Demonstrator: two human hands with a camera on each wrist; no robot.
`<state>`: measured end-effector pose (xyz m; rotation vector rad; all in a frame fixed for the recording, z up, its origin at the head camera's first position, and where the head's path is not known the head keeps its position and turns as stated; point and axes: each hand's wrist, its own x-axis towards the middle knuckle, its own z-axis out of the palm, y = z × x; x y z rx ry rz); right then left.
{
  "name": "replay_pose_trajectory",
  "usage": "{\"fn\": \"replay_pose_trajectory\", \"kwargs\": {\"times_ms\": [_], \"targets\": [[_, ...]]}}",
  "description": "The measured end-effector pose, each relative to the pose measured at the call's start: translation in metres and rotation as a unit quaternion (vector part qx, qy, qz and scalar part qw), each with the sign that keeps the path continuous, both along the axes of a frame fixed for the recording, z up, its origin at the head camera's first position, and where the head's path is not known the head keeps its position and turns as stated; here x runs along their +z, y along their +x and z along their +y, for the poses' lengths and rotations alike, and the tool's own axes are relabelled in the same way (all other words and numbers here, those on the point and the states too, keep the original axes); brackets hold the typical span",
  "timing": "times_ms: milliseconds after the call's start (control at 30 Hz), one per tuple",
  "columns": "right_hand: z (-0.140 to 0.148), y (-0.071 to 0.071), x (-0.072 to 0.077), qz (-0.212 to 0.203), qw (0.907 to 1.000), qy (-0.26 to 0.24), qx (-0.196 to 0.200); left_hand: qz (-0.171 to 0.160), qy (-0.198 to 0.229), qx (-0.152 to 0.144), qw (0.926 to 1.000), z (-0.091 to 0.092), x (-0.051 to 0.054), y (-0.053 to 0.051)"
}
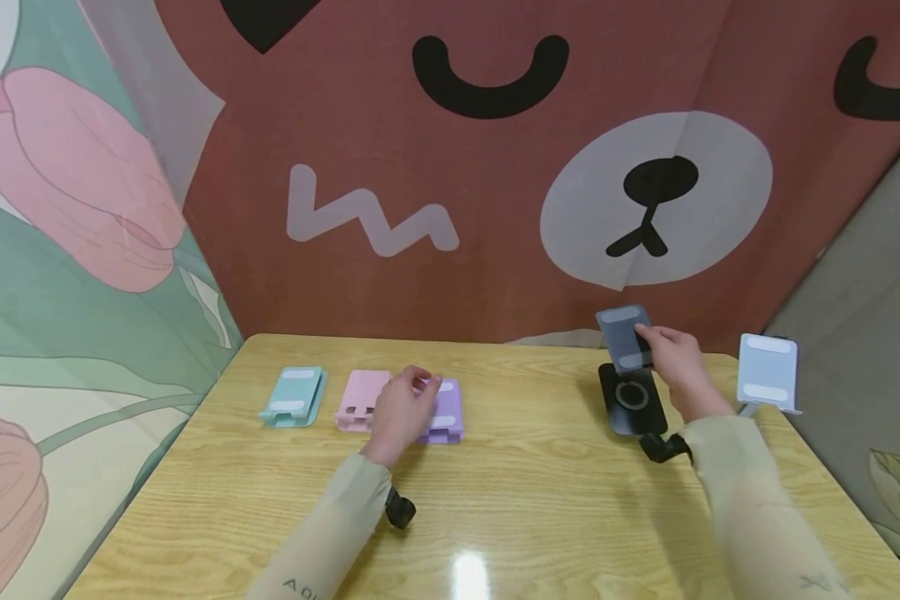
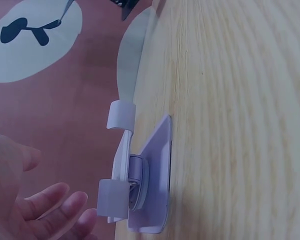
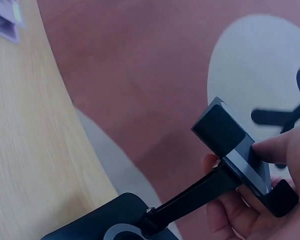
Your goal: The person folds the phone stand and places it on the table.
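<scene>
My right hand (image 1: 682, 367) grips the upper plate of a black folding phone stand (image 1: 624, 337), thumb on its front and fingers behind. Its arm is unfolded in the right wrist view, joining the plate to a base (image 1: 633, 412) with a grey ring. My left hand (image 1: 405, 412) hovers by a purple phone stand (image 1: 444, 412), partly covering it and a pink stand (image 1: 363, 392) in the head view. In the left wrist view, its fingers (image 2: 55, 200) are loosely bent, apart from the folded purple stand (image 2: 150, 195), with nothing held.
A teal folded stand (image 1: 294, 396) lies at the left of the wooden table (image 1: 525, 500). At the right edge a light blue stand (image 1: 768, 371) stands raised, partly behind my right wrist. A curtain with a bear print (image 1: 495, 283) hangs behind the table.
</scene>
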<state>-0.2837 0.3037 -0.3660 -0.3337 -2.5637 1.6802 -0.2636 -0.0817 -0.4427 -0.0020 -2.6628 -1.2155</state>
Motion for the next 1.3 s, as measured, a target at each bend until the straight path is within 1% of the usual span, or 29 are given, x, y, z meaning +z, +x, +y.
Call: {"fn": "replay_pose_trajectory", "kwargs": {"times_ms": [100,267,433,700,867,1067,1300], "targets": [[-0.010,0.001,0.006,0.006,0.9999,0.009,0.006,0.000,0.007,-0.004,1.0000,0.001,-0.001,0.001],[-0.025,0.004,0.016,0.018,0.9997,0.009,0.011,-0.001,0.016,-0.008,0.9998,0.003,-0.001,0.004],[-0.037,0.008,0.024,0.040,0.9990,-0.001,0.018,0.002,0.022,-0.013,0.9997,0.005,-0.002,0.004],[-0.055,0.018,0.036,0.065,0.9966,-0.028,0.044,0.016,0.020,-0.021,0.9994,0.010,-0.005,0.005],[-0.066,0.025,0.043,0.075,0.9944,-0.042,0.063,0.016,0.035,-0.027,0.9989,0.014,-0.005,0.007],[-0.078,0.031,0.049,0.075,0.9918,-0.066,0.080,0.023,0.054,-0.033,0.9977,0.019,-0.005,0.010],[-0.091,0.037,0.052,0.080,0.9896,-0.075,0.094,0.014,0.075,-0.040,0.9963,0.024,-0.002,0.013]]}}
